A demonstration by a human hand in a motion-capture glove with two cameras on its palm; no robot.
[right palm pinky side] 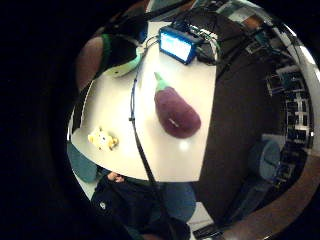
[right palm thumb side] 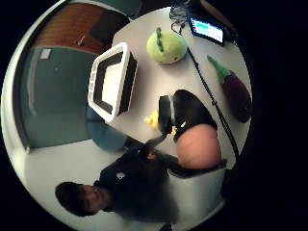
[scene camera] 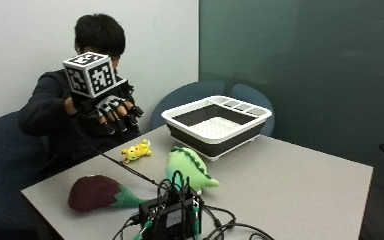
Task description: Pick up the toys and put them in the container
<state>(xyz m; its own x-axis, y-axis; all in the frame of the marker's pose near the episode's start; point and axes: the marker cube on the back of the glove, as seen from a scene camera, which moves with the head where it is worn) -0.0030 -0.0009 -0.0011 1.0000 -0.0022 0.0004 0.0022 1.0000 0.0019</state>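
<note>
My gloved right hand (scene camera: 109, 112) hangs in the air above the table's far left corner, with its fingers relaxed, pointing down and holding nothing. Below it lies a small yellow plush toy (scene camera: 137, 150) (right palm pinky side: 102, 139) (right palm thumb side: 153, 119). A green dinosaur plush (scene camera: 187, 168) (right palm thumb side: 166, 46) (right palm pinky side: 122, 67) sits mid-table. A purple eggplant plush (scene camera: 92, 193) (right palm pinky side: 176, 113) (right palm thumb side: 236, 94) lies at the left front. The white and dark container (scene camera: 238, 136) (right palm thumb side: 129, 84) stands at the back, with no toys showing in it.
A black electronics box (scene camera: 169, 215) (right palm pinky side: 176, 44) with a lit screen and a tangle of cables sits at the table's near edge. A black cable (scene camera: 129, 170) runs from it across the table toward my hand. Blue chairs (scene camera: 192, 97) stand behind the grey table (scene camera: 298, 185).
</note>
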